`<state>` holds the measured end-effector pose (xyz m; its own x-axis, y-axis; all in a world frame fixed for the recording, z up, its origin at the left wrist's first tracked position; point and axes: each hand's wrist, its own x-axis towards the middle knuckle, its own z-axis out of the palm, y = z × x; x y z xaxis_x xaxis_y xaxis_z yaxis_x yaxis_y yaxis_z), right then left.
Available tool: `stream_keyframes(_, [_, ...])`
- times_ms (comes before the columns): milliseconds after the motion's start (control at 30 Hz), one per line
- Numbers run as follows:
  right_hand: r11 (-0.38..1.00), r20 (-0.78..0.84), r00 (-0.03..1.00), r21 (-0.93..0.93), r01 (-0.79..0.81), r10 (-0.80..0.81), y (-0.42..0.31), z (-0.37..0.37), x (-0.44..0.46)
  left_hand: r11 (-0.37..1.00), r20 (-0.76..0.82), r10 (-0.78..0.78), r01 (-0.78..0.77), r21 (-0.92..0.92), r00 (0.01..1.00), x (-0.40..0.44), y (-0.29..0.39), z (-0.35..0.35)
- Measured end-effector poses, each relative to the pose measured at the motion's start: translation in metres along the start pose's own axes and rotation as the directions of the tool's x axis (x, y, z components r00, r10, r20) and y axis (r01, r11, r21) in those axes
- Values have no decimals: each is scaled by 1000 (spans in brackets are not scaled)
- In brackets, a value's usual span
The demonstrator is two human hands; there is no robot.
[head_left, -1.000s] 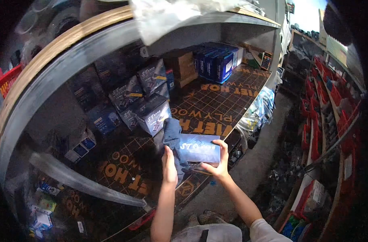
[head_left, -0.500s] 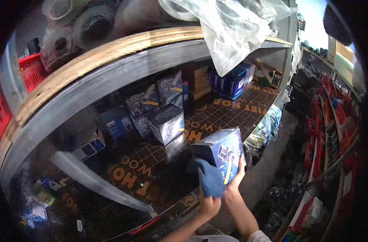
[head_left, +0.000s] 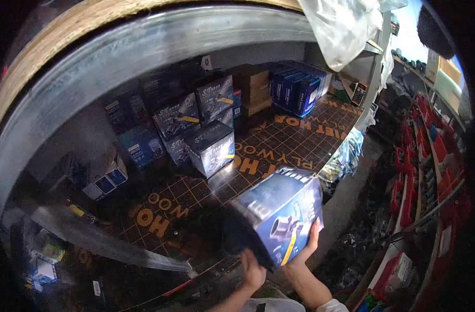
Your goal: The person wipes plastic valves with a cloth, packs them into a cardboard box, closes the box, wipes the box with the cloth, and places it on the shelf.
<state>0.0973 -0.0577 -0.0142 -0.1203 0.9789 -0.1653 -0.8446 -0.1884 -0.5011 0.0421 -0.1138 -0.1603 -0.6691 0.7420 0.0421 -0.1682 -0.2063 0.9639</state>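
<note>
A dark blue and white printed cardboard box [head_left: 284, 208] with a pipe-fitting-like picture and a yellow stripe is tilted in front of me, at the shelf's front edge. My right hand [head_left: 306, 249] is closed round its lower right side, fingers on the printed face. Low at the box's left side is my left hand [head_left: 254, 271], its fingers closed on a dark cloth [head_left: 240, 236]. Deep shadow blurs the line between the cloth and the box's dark side. Similar boxes [head_left: 212, 148] are stacked on the plywood shelf [head_left: 190, 200] behind.
Blue boxes [head_left: 299, 93] stand farther back beside a brown carton [head_left: 252, 91]. A metal beam [head_left: 180, 39] and a hanging plastic sheet [head_left: 341, 31] cross above. A slanting metal bar [head_left: 123, 247] lies at left. Red bins [head_left: 399, 171] line the right side.
The box has come nearer and turned, showing more of its top. My left hand has moved down and left, and the cloth has passed into shadow. My view has shifted lower.
</note>
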Motion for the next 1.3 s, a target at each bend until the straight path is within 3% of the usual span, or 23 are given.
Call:
stream_keyframes(67, [998, 50, 999, -66, 11, -8, -3, 0, -5, 997, -12, 67, -67, 37, 998, 1, 14, -15])
stream_keyframes(100, [978, 2, 1000, -207, -26, 27, -4, -11, -2, 995, -35, 92, -91, 33, 995, 10, 22, -25])
stream_keyframes(133, [955, 70, 985, -265, -132, 155, -9, -14, -2, 999, -38, 46, -46, -1, 998, 26, 34, -35])
stream_keyframes(233, [940, -58, 960, -196, -279, 273, -5, -4, -8, 979, 82, -128, 139, -146, 988, 67, 60, -62])
stream_keyframes(300, [932, 121, 934, -189, -310, 335, -7, -4, -15, 959, 225, -217, 251, -134, 950, 66, 59, -68])
stream_keyframes(400, [928, 207, 907, -144, -344, 368, -8, -19, -11, 958, 326, -274, 288, 5, 905, 52, 55, -69])
stream_keyframes(500, [901, 148, 889, -41, -433, 434, -19, -31, -4, 957, 336, -256, 189, 220, 906, 37, 64, -75])
stream_keyframes(533, [907, 33, 908, -86, -413, 417, -26, -24, -5, 950, 330, -221, 126, 284, 918, 33, 75, -78])
stream_keyframes(633, [995, 355, 935, -99, 6, 30, -37, -21, 9, 948, 336, -74, -39, 317, 939, 39, 126, -79])
stream_keyframes(700, [943, 428, 897, -241, 229, -108, -51, -17, 11, 990, 451, -12, -53, 132, 892, 57, 159, -61])
stream_keyframes(733, [871, 475, 864, -339, 355, -167, -56, -15, 11, 989, 451, -12, -55, 135, 893, 59, 163, -58])
stream_keyframes(767, [771, 508, 848, -475, 424, -152, -60, -19, 11, 998, 598, 47, -58, 0, 800, 62, 169, -53])
stream_keyframes(800, [512, 697, 683, -514, 689, -219, -63, -24, 18, 999, 664, 25, -4, -34, 748, 62, 177, -45])
stream_keyframes(833, [433, 750, 643, -534, 727, -155, -67, -21, 14, 997, 724, 4, 56, -59, 690, 61, 191, -32])
stream_keyframes(867, [350, 794, 602, -541, 764, -86, -71, -17, 9, 995, 707, -66, -5, 98, 704, 57, 191, -29])
stream_keyframes(933, [376, 806, 582, -510, 774, -104, -71, -13, 4, 998, 592, 22, -49, 30, 806, 43, 187, -19])
stream_keyframes(967, [347, 803, 590, -530, 773, -87, -74, -13, 3, 998, 590, 22, -52, 33, 807, 43, 180, -25])
stream_keyframes(1033, [212, 810, 585, -567, 796, -30, -84, -13, 1, 899, 589, 303, -429, 83, 749, 45, 159, -38])
stream_keyframes(1067, [216, 808, 588, -569, 794, -30, -93, -9, 1, 900, 590, 298, -427, 88, 750, 43, 155, -40])
stream_keyframes(1133, [-61, 781, 625, -624, 779, 6, -108, -5, 1, 933, 471, 343, -351, -74, 812, 39, 152, -41])
stream_keyframes(1200, [368, 647, 755, -680, 634, -107, -110, -6, 5, 902, 529, 391, -428, -57, 753, 40, 162, -36])
stream_keyframes(1267, [841, 749, 657, -300, 449, -84, -97, -15, 13, 907, 502, 419, -326, -266, 757, 33, 165, -25])
stream_keyframes(1300, [886, 719, 693, -288, 364, -51, -91, -16, 4, 931, 481, 363, -283, -232, 798, 33, 158, -30])
